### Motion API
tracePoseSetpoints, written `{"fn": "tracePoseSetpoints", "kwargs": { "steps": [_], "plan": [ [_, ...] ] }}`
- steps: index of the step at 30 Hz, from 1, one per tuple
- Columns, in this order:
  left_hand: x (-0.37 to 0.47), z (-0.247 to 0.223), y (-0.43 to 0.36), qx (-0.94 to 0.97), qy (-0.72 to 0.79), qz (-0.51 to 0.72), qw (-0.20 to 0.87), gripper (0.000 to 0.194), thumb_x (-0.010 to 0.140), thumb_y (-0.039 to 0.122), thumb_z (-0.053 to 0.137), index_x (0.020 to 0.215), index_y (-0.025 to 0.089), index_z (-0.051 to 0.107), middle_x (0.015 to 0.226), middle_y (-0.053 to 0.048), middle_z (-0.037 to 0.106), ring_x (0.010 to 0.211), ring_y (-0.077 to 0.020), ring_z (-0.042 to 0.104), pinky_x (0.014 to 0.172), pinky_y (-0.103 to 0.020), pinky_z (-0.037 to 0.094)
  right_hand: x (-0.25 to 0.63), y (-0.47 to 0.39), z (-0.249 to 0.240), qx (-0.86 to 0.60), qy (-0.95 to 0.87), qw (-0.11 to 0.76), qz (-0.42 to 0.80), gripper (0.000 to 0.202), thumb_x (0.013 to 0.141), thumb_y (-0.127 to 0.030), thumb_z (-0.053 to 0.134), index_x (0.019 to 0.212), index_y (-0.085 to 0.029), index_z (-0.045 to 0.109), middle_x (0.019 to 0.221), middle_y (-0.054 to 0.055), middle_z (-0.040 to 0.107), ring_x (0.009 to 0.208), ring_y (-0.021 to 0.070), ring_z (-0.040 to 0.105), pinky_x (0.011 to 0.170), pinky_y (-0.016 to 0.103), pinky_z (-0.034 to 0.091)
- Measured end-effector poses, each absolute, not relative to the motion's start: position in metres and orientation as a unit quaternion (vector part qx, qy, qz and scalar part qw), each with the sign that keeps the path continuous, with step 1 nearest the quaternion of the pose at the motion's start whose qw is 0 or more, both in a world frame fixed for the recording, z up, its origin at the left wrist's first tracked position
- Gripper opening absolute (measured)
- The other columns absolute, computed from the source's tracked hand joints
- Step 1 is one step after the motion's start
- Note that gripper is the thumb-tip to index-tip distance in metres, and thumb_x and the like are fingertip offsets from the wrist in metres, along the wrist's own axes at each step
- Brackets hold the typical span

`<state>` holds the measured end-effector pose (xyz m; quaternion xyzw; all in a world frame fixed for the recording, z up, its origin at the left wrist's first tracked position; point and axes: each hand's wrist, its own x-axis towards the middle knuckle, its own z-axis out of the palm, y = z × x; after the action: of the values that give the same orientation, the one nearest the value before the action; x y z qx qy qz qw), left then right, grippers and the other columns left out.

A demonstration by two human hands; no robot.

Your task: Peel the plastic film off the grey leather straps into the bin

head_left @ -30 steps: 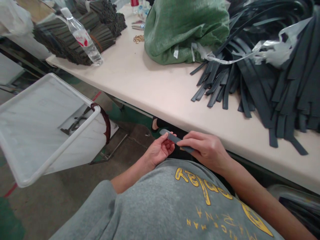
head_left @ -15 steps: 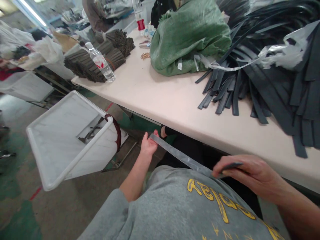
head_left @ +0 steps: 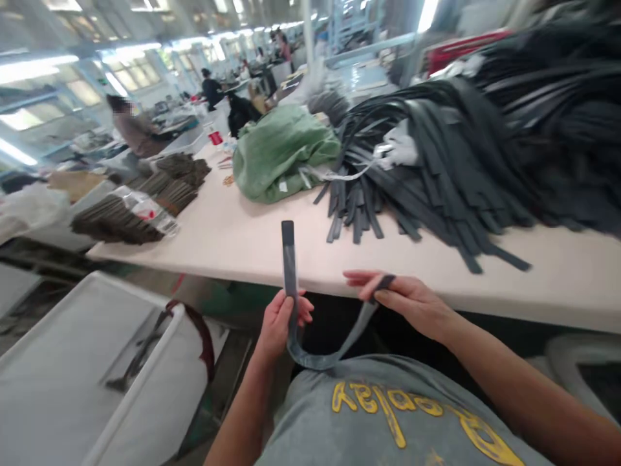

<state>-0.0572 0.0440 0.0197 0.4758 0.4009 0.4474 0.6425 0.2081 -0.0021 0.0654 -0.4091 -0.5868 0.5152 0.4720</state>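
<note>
A long dark grey strap hangs in a U-shaped loop between my two hands, just off the table's front edge. My left hand pinches it below one end, so that end stands upright over the tabletop. In my right hand the other end is gripped between thumb and fingers, its dark tip poking out above. Beyond my hands, a pile of similar dark straps is heaped on the table, with several ends fanned toward me.
Left of the strap pile sits a green sack. Brown strip bundles lie at the table's left end with a plastic bottle on top. A white bin stands at lower left. People work in the background, one a seated person.
My view has lifted and turned right. The strap, stretched straight before, now sags in a loop, and its left end points up. Both hands have come closer together.
</note>
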Motion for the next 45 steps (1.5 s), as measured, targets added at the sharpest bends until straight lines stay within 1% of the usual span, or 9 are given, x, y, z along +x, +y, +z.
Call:
{"fn": "tracePoseSetpoints", "kwargs": {
  "steps": [4, 7, 11, 17, 24, 29, 34, 39, 45],
  "plan": [
    [-0.025, 0.024, 0.039, 0.575, 0.377, 0.277, 0.671, 0.035, 0.090, 0.046, 0.059, 0.104, 0.015, 0.069, 0.080, -0.007, 0.071, 0.063, -0.0141, 0.062, 0.057, -0.023, 0.046, 0.218, 0.012, 0.079, -0.372, -0.556, 0.560, 0.489, 0.024, 0.093, -0.041, 0.060, 0.097, -0.023, 0.074, 0.144, 0.007, 0.055, 0.135, 0.0227, 0.048, 0.114, 0.045, 0.032],
    [-0.004, 0.030, 0.038, 0.635, 0.358, 0.186, 0.659, 0.035, 0.093, 0.046, 0.054, 0.099, 0.017, 0.071, 0.084, -0.007, 0.072, 0.073, -0.0171, 0.064, 0.068, -0.026, 0.050, 0.227, 0.007, 0.084, -0.348, -0.534, 0.601, 0.481, 0.025, 0.094, -0.039, 0.059, 0.101, -0.021, 0.074, 0.130, 0.008, 0.066, 0.124, 0.0207, 0.058, 0.112, 0.044, 0.036],
    [0.021, 0.042, 0.041, 0.696, 0.287, 0.186, 0.631, 0.040, 0.088, 0.048, 0.059, 0.115, 0.020, 0.069, 0.112, -0.008, 0.072, 0.103, -0.0262, 0.064, 0.095, -0.036, 0.049, 0.223, -0.017, 0.088, -0.379, -0.503, 0.653, 0.421, 0.025, 0.095, -0.036, 0.057, 0.101, -0.018, 0.074, 0.123, 0.008, 0.069, 0.120, 0.0198, 0.060, 0.107, 0.040, 0.042],
    [0.066, 0.045, 0.038, 0.776, 0.268, 0.150, 0.551, 0.030, 0.085, 0.045, 0.063, 0.100, 0.023, 0.075, 0.097, -0.005, 0.075, 0.091, -0.0266, 0.067, 0.087, -0.037, 0.053, 0.235, -0.050, 0.095, -0.420, -0.529, 0.644, 0.360, 0.023, 0.098, -0.027, 0.051, 0.099, -0.018, 0.072, 0.121, 0.006, 0.070, 0.121, 0.0161, 0.058, 0.111, 0.032, 0.035],
    [0.107, 0.015, -0.004, 0.814, 0.101, -0.038, 0.571, 0.028, 0.085, 0.048, 0.060, 0.095, 0.028, 0.077, 0.104, -0.006, 0.076, 0.100, -0.0294, 0.068, 0.091, -0.038, 0.054, 0.288, -0.127, 0.112, -0.438, -0.394, 0.772, 0.239, 0.032, 0.093, -0.048, 0.057, 0.086, -0.019, 0.070, 0.101, 0.007, 0.075, 0.114, 0.0220, 0.063, 0.109, 0.042, 0.042],
    [0.115, 0.005, -0.005, 0.770, 0.165, -0.027, 0.616, 0.050, 0.083, 0.057, 0.059, 0.121, 0.026, 0.068, 0.124, -0.008, 0.069, 0.115, -0.0318, 0.063, 0.100, -0.043, 0.050, 0.334, -0.188, 0.118, -0.632, -0.322, 0.705, -0.008, 0.037, 0.099, -0.050, 0.043, 0.097, -0.022, 0.066, 0.108, 0.006, 0.073, 0.110, 0.0227, 0.066, 0.103, 0.045, 0.048],
    [0.096, -0.005, 0.014, 0.733, 0.262, -0.049, 0.626, 0.058, 0.082, 0.063, 0.057, 0.124, 0.024, 0.065, 0.125, -0.010, 0.069, 0.113, -0.0296, 0.065, 0.102, -0.043, 0.049, 0.406, -0.253, 0.127, -0.756, -0.250, 0.512, -0.322, 0.038, 0.102, -0.040, 0.035, 0.111, -0.021, 0.067, 0.114, 0.011, 0.070, 0.113, 0.0277, 0.064, 0.099, 0.046, 0.049],
    [0.071, -0.030, 0.025, 0.728, 0.289, -0.038, 0.621, 0.060, 0.081, 0.065, 0.059, 0.125, 0.025, 0.063, 0.121, -0.011, 0.070, 0.110, -0.0279, 0.066, 0.099, -0.039, 0.051, 0.491, -0.301, 0.093, -0.840, -0.167, 0.297, -0.423, 0.036, 0.088, -0.035, 0.064, 0.117, -0.017, 0.072, 0.144, 0.017, 0.053, 0.132, 0.0407, 0.047, 0.106, 0.057, 0.036],
    [0.058, -0.039, 0.027, 0.706, 0.316, -0.009, 0.634, 0.056, 0.085, 0.062, 0.056, 0.128, 0.026, 0.061, 0.123, -0.012, 0.069, 0.112, -0.0278, 0.065, 0.101, -0.039, 0.049, 0.486, -0.238, 0.049, -0.833, -0.256, 0.359, -0.334, 0.036, 0.094, -0.029, 0.056, 0.129, -0.025, 0.064, 0.141, 0.011, 0.056, 0.131, 0.0366, 0.050, 0.111, 0.052, 0.038]
  ]
}}
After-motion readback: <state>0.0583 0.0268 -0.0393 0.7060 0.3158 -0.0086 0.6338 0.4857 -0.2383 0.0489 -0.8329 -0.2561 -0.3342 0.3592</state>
